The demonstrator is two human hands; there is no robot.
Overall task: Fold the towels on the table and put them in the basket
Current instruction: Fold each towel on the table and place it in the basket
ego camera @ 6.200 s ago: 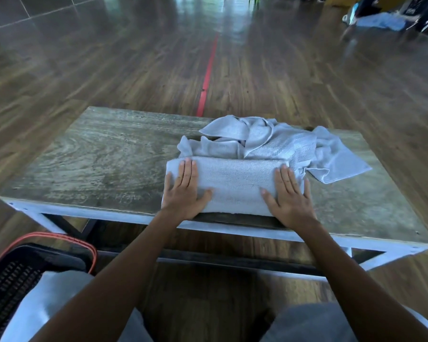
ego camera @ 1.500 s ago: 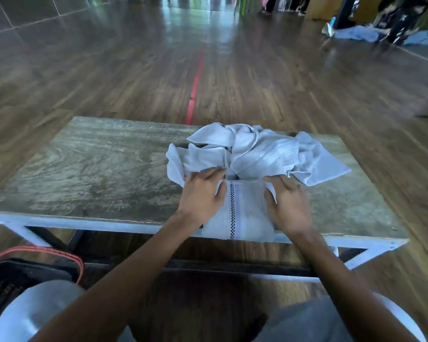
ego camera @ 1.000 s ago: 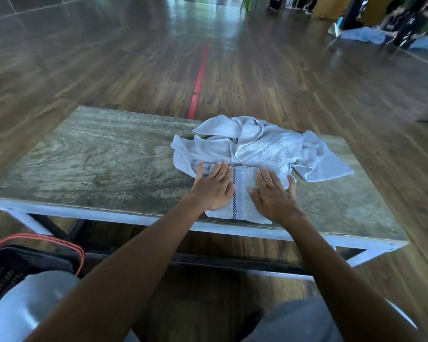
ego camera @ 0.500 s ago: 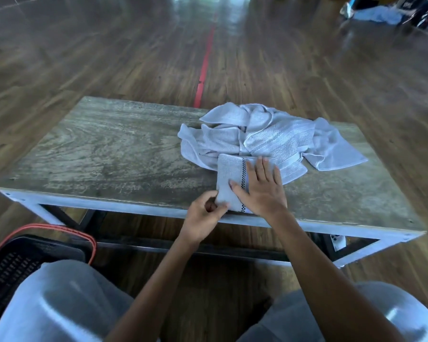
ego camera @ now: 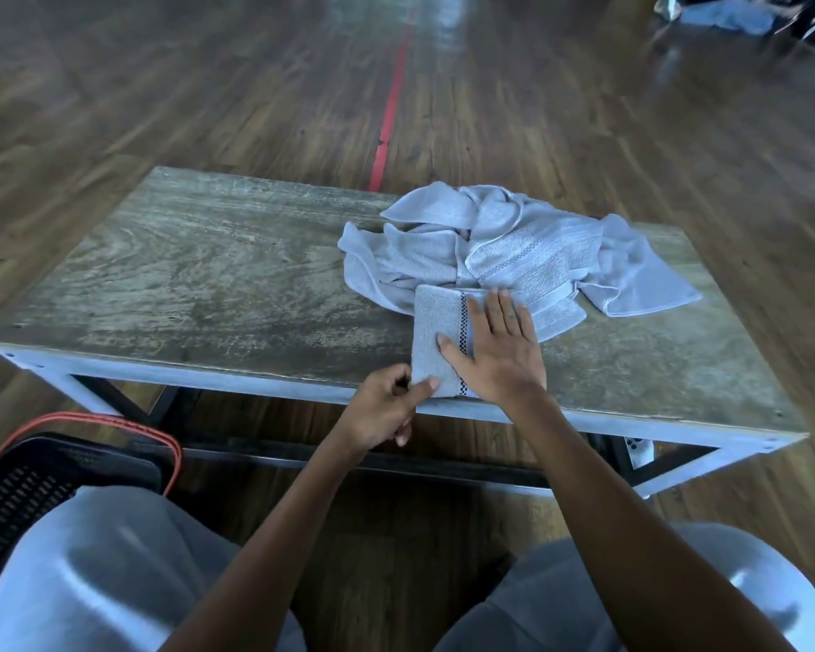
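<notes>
A grey, worn table [ego camera: 208, 275] stands on a wood floor [ego camera: 255, 87], with a black, orange-rimmed basket [ego camera: 114, 423] on the floor at its near left beside the person's knee. A loose pile [ego camera: 514, 242] of pale towels lies right of the table's middle, and a folded towel [ego camera: 434, 331] sits at the near edge, touching the pile. The right hand [ego camera: 495, 355] lies flat on the folded towel with fingers straight, while the left hand [ego camera: 377, 411] pinches its near-left corner.

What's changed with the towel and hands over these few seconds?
The folded towel went from a wide strip to a small rectangle. The left hand slid off its top and now pinches its near corner; the right hand presses flat on it. The crumpled pile and basket stayed put.
</notes>
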